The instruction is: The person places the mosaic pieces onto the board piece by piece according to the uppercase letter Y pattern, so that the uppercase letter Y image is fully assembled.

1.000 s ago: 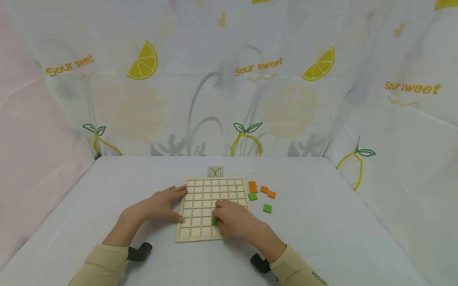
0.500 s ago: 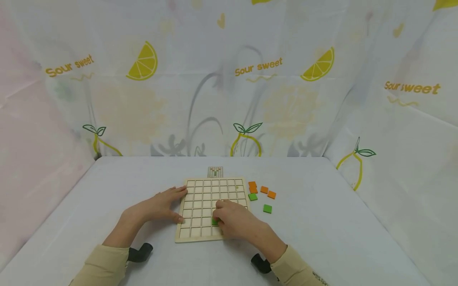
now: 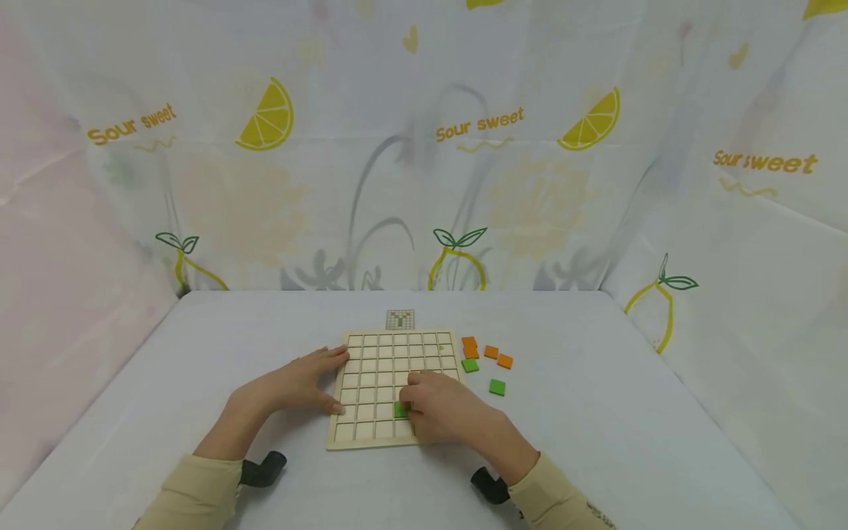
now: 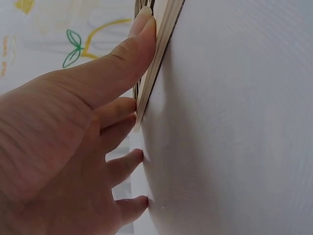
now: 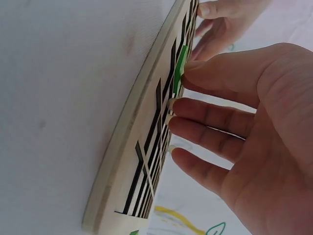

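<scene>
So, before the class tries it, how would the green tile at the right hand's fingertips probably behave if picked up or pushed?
The green tile is probably stiff, since it looks flat with straight edges. It is likely light, being small and thin beside the right hand. Its flat, square shape suggests it would slide rather than roll.

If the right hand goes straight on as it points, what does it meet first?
Likely the green square tile by its thumb, on the pale wooden grid board; depth is unclear, so the board might come first.

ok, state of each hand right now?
Left hand: open, touching the board.
Right hand: fingers at a green tile; pinching or pressing, can't tell.
</scene>
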The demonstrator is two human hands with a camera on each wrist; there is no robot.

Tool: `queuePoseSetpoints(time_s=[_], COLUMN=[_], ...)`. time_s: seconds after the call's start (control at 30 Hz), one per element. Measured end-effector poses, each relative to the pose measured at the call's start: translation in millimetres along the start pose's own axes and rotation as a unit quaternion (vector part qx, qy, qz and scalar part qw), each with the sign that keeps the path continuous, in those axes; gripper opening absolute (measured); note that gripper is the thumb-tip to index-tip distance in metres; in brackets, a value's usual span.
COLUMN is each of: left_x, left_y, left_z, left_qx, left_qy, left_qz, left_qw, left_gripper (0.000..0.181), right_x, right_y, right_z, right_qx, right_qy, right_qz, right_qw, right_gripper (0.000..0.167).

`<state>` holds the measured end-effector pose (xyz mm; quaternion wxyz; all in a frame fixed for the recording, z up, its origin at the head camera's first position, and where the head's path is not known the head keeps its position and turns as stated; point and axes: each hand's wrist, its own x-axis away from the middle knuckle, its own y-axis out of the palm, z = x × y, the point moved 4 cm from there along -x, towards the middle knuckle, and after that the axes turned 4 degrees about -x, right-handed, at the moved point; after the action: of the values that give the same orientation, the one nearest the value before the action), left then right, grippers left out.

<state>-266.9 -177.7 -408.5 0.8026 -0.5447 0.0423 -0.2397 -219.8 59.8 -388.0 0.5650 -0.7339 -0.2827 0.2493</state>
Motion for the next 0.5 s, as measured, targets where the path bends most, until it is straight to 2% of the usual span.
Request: queuePoseSetpoints(time_s=[0.2, 0.5], left_x=[2.4, 4.9], left_y=[-1.3, -2.8], left_z=[2.8, 5.0], left_qx=[0.009, 0.008], left_qy=[-0.002, -0.003], left_qz=[0.0, -0.002], left_qw=[1.0, 1.0], left_gripper=[0.105, 0.105], right_x=[0.4, 2.3], right_y=[1.7, -0.8], right_z=[4.2, 6.2], right_qx=[-0.007, -0.014], right_qy=[0.009, -0.002], right_qz=[-0.002, 0.002], right_qw=[0.9999, 0.9999], right_gripper=[0.01, 0.018])
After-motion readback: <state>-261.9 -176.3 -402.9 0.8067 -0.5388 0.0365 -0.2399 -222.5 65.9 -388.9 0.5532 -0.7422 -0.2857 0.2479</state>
